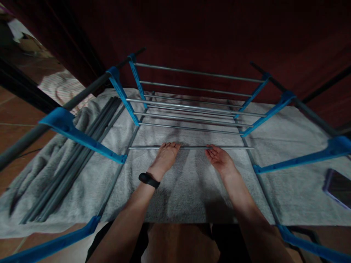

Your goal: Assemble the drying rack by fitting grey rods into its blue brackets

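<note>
A thin metal rod (192,147) lies crosswise in front of me, between the two side frames of a rack. My left hand (167,151), with a dark band on its wrist, rests over the rod with fingers curled around it. Near the rod's right part, my right hand (218,157) is turned partly palm up, thumb and fingertips pinching the rod. Blue plastic brackets (85,138) join the grey poles of the rack on both sides. Farther back, several metal rods (197,106) span between blue brackets (259,118).
A grey towel (189,197) covers the surface beneath the rack. Several loose grey tubes (74,164) lie together at the left. A phone (338,188) lies at the right. A dark red curtain (205,40) hangs behind, and tiled floor (11,138) shows at left.
</note>
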A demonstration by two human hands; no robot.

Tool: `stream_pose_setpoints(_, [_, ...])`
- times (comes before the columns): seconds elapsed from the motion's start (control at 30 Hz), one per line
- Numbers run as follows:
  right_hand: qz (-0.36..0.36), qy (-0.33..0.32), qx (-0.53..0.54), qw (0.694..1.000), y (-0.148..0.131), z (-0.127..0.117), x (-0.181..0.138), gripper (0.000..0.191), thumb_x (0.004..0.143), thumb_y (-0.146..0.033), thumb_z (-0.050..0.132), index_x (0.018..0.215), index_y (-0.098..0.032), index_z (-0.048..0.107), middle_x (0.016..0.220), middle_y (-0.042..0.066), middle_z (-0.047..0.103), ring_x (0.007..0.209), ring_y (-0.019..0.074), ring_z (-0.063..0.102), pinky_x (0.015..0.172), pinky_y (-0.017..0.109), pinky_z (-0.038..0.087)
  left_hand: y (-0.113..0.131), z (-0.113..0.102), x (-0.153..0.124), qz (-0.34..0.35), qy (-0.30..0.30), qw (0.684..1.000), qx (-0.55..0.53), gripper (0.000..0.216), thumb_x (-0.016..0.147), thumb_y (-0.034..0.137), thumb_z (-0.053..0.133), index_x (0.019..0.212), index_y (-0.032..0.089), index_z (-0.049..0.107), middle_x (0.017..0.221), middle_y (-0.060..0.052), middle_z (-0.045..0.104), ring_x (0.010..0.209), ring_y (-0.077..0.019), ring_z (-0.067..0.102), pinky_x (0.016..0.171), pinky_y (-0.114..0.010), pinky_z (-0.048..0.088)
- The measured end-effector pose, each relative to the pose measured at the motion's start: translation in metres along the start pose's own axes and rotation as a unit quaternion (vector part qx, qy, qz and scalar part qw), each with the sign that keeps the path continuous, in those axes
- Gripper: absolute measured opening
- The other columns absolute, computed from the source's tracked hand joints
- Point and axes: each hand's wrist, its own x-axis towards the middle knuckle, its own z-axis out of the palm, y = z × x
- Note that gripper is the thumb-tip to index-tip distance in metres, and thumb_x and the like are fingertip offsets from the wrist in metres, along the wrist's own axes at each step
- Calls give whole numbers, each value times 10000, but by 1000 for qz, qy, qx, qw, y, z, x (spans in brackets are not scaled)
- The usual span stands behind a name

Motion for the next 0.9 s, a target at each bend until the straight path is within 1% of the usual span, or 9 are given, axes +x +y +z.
stream_pose_setpoints(0.17, [-6, 9, 8, 1000, -2, 0, 0, 220, 913, -64, 528, 829, -238, 634, 808, 13, 735, 770, 113, 694, 752, 219, 635, -6, 1, 1, 13, 1, 1000, -13, 553, 892, -40, 423, 1338, 210, 635, 1227, -84, 731, 1167, -219, 667, 1088, -392, 462])
stream_pose_setpoints(0.37, [-11, 30, 14, 999, -9, -1, -1, 227, 937, -64, 522, 817, -219, 636, 775, 9, 729, 752, 103, 704, 749, 208, 628, -13, -3, 1, 5, 12, 1000, -13, 534, 897, -25, 440, 1333, 206, 645, 1225, -95, 736, 1195, -227, 667, 1094, -386, 452])
stream_pose_setpoints(0.57, [-25, 35, 21, 999, -18, -4, -2, 224, 919, -49, 533, 823, -226, 630, 754, -9, 725, 727, 102, 706, 716, 213, 632, -19, -3, 0, 1, 15, 1000, -20, 566, 871, -46, 453, 1327, 229, 645, 1243, -83, 738, 1194, -215, 669, 1102, -373, 439])
stream_pose_setpoints(0.73, [-37, 40, 28, 998, -25, -11, 1, 225, 927, -55, 527, 816, -223, 626, 737, -14, 724, 689, 97, 699, 684, 211, 628, -24, -3, 0, -6, 12, 1000, -11, 544, 871, -46, 433, 1290, 211, 665, 1187, -83, 751, 1147, -226, 687, 1074, -382, 455])
stream_pose_setpoints(0.9, [-58, 27, 28, 998, -33, -22, 8, 196, 927, -69, 554, 824, -218, 631, 747, -23, 729, 691, 86, 703, 706, 200, 613, -27, -4, 0, -11, 19, 1000, -14, 564, 877, -41, 428, 1323, 216, 659, 1218, -95, 744, 1169, -229, 683, 1086, -389, 451])
